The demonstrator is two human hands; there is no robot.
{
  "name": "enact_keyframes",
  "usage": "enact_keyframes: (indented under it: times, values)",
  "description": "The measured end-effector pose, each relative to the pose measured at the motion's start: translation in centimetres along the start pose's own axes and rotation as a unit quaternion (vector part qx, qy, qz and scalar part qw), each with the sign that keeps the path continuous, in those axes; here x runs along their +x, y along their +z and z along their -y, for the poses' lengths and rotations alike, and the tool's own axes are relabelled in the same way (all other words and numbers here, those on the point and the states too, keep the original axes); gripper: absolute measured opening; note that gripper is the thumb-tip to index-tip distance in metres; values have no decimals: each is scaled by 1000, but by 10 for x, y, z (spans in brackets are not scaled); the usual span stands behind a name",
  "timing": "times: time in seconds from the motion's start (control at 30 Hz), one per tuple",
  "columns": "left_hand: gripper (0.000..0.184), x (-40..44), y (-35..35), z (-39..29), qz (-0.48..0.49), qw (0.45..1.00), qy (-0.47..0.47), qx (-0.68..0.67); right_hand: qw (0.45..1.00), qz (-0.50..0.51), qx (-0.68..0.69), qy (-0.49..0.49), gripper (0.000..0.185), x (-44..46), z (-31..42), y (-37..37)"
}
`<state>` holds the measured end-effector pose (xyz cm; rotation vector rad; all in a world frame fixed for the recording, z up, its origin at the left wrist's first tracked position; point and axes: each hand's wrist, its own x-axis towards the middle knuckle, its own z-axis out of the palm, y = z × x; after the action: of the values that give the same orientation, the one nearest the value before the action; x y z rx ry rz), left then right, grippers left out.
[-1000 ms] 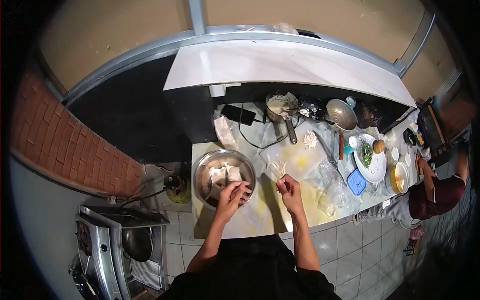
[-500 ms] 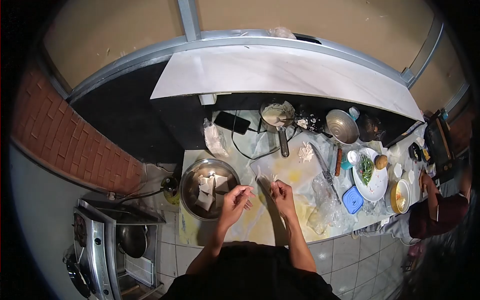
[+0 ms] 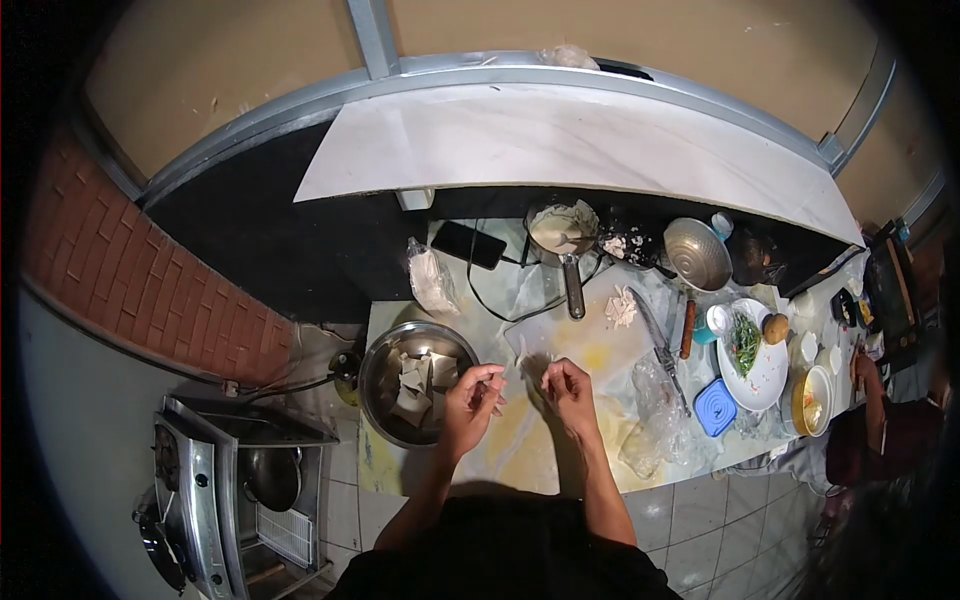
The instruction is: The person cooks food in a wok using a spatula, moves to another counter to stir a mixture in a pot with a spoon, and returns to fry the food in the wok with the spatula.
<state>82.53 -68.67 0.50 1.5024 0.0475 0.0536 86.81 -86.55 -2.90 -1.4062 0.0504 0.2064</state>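
My left hand hovers beside the right rim of a steel bowl, its fingers loosely bent and apart, with nothing visible in them. White, flat folded pieces lie inside that bowl. To the right, over the near edge of a pale cutting board, my right hand has its thumb and fingers pinched together. Whatever is between those fingertips is too small to make out. A small heap of pale shreds sits on the board's far right, beside a knife.
Behind the board stands a saucepan of pale mixture with a utensil in it. A phone and cable lie at the back. Rightward are a plastic bag, a blue lid and a white plate of greens. Another person works far right.
The pale bit seen at my right fingertips earlier no longer shows clearly. Both hands stay in nearly the same place, and the view has shifted slightly.
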Motion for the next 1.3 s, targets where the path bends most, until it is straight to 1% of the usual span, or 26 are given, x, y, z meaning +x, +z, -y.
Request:
enact_keyframes:
  times: [0.03,0.1,0.13,0.2,0.23,0.27,0.3,0.37,0.4,0.47,0.5,0.57,0.6,0.67,0.7,0.77,0.8,0.93,0.97,1.03,1.17,1.23,1.27,1.3]
  values:
    - [22,-2,-2,0,2,1000,-3,2,1000,-2,2,2,28,0,-2,7]
    - [23,-2,-2,-2,-9,1000,2,24,997,-14,65,-31,26,0,-3,16]
    - [23,-2,-2,-1,-6,1000,2,21,999,-28,5,-28,30,-1,-3,15]
    - [23,1,-3,1,-42,998,38,38,999,-31,-18,-39,33,-1,-5,13]
    - [23,2,-3,1,-43,998,39,37,998,-33,-37,-47,35,0,-5,14]
    - [23,2,-2,1,-36,998,27,37,998,-26,-49,-14,38,-1,-4,11]
    - [23,1,-2,1,-28,999,13,37,998,-28,-47,-12,38,-2,-7,9]
    - [23,-1,2,1,-12,999,5,37,999,8,18,26,38,-1,-12,4]
    - [23,-2,6,0,0,999,-1,35,999,2,19,27,38,-4,-3,8]
    - [23,-2,16,-3,19,1000,-4,21,998,-30,53,-5,34,-11,21,19]
    - [23,-2,21,-3,33,999,-6,9,998,-34,52,-3,34,-13,18,13]
    - [23,-2,27,-1,51,999,-17,4,1000,-18,-10,-19,26,-13,5,-6]
    - [23,-1,30,0,65,998,-26,1,1000,-22,-10,-17,26,-13,-4,-19]
    - [23,1,31,8,79,996,-38,-3,996,-76,-43,28,17,-11,-21,-41]
    - [23,2,32,11,90,995,-49,-8,996,-79,-43,29,17,-11,-16,-42]
    - [23,5,31,9,100,993,-59,-12,994,-104,-5,-23,16,-8,4,-41]
    - [23,6,31,8,107,992,-68,-17,986,-146,-8,-76,18,-2,10,-35]
    - [23,13,28,-2,108,991,-71,-16,976,-190,-56,-92,19,34,9,-54]
    - [23,13,27,-4,109,992,-67,-17,973,-192,-95,-85,27,44,11,-61]
    - [23,12,25,-3,105,992,-62,-20,971,-218,-38,-86,37,62,26,-56]
    - [23,9,17,-6,112,991,-54,-38,973,-205,-65,-87,40,99,25,-59]
    - [23,8,16,-8,118,991,-57,-42,966,-186,-131,-123,38,117,8,-65]
    - [22,6,15,-7,114,990,-63,-51,948,-192,-216,-135,38,131,-12,-74]
    - [22,5,15,-6,111,990,-69,-60,947,-192,-217,-136,38,131,-8,-70]
